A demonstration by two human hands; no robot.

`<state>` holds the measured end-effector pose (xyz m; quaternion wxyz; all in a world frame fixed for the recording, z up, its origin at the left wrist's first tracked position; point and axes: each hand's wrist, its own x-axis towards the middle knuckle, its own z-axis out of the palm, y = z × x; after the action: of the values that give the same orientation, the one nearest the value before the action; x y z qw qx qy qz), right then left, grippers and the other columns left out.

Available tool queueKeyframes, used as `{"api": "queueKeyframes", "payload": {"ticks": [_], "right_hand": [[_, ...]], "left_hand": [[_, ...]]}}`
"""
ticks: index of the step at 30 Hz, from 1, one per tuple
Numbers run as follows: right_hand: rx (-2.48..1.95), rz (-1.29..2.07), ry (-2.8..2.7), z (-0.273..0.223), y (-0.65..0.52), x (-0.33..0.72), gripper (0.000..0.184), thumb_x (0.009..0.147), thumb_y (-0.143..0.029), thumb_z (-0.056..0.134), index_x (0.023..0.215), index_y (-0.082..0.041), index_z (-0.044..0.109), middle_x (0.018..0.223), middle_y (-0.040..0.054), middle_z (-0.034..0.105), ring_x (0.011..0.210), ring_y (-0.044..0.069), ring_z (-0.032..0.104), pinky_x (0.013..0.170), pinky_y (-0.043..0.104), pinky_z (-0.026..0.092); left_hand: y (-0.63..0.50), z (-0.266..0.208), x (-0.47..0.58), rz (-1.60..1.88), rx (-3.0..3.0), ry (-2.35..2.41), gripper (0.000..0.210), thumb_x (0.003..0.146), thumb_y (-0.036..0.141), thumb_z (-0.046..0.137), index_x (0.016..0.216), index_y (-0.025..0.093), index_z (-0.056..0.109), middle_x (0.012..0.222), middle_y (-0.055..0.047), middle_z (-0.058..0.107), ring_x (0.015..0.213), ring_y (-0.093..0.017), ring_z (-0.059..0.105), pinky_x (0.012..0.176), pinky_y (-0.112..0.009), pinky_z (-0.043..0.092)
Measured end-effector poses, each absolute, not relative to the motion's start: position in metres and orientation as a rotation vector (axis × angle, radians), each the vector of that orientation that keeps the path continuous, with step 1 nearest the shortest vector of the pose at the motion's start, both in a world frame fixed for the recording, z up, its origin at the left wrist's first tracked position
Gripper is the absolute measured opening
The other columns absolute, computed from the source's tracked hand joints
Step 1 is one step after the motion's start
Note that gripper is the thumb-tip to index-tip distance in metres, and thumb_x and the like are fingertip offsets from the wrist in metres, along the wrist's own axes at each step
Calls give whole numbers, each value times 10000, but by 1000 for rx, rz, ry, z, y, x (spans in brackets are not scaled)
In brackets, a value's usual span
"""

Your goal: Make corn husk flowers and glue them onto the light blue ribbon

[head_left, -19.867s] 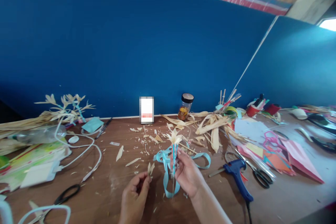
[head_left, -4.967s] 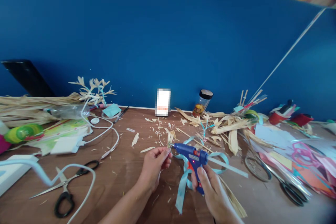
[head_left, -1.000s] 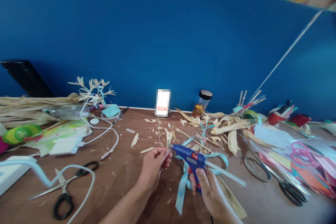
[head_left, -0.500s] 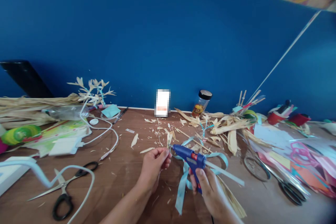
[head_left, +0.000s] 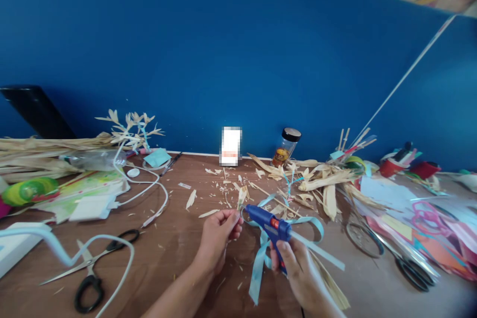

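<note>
My right hand (head_left: 292, 258) is closed around the handle of a blue hot glue gun (head_left: 268, 221), whose nozzle points left. A glue stick (head_left: 316, 249) juts from the back of the gun. Between the fingertips of my left hand (head_left: 222, 226) is pinched a small flower of pale dried husk (head_left: 242, 195). The nozzle is at the base of the flower; whether they touch I cannot tell. Light blue ribbon (head_left: 260, 268) lies on the table beneath and behind the gun.
Black-handled scissors (head_left: 89, 263) lie opened at the left near a white cable (head_left: 128, 258). Husk scraps litter the brown table (head_left: 164, 263). A black-lidded jar (head_left: 286, 148) stands by the blue wall, with husks (head_left: 328, 181) beside it. More scissors (head_left: 413, 271) and coloured paper lie right.
The glue gun and my right hand have shifted very slightly. The husk flower has turned or tilted a little in my left fingers.
</note>
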<state>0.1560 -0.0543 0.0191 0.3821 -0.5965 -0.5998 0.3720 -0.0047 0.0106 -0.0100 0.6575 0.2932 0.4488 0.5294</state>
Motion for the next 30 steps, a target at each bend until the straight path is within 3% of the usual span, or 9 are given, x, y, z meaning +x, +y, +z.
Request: {"api": "queueKeyframes", "payload": {"ticks": [7, 13, 18, 23, 30], "right_hand": [[-1517, 888, -1597, 25, -56, 155, 502, 861, -475, 314, 511, -166, 499, 554, 18, 526, 562, 136, 497, 586, 240, 372], [-1358, 1144, -1365, 21, -55, 155, 433, 850, -518, 318, 832, -141, 530, 499, -19, 501, 453, 123, 474, 483, 245, 397], [-1371, 1186, -1251, 24, -59, 152, 445, 835, -551, 311, 796, -155, 511, 502, -34, 458, 425, 108, 443, 442, 234, 400], [-1317, 1319, -1173, 24, -57, 150, 436, 823, -546, 334, 907, -152, 500, 516, -42, 445, 429, 114, 418, 403, 229, 385], [-1389, 1220, -1288, 32, -59, 149, 392, 847, -510, 297, 806, -200, 532, 542, 6, 558, 529, 167, 515, 566, 285, 429]], "left_hand": [[11, -9, -4, 1181, 683, 1030, 252, 628, 356, 674, 671, 117, 609, 582, -6, 585, 452, -52, 463, 450, -172, 364], [11, -6, -4, 1195, 658, 1051, 251, 594, 350, 695, 651, 123, 603, 580, -4, 593, 447, -56, 469, 454, -181, 377], [10, -5, -4, 1204, 648, 1039, 252, 577, 347, 703, 647, 124, 608, 568, -1, 597, 444, -52, 475, 445, -175, 375], [10, -7, -3, 1209, 668, 1045, 246, 604, 350, 688, 648, 122, 607, 575, -3, 599, 450, -50, 479, 449, -168, 383], [10, -4, -3, 1209, 672, 1047, 211, 631, 304, 680, 660, 113, 596, 575, -1, 587, 452, -48, 471, 437, -160, 380]]}}
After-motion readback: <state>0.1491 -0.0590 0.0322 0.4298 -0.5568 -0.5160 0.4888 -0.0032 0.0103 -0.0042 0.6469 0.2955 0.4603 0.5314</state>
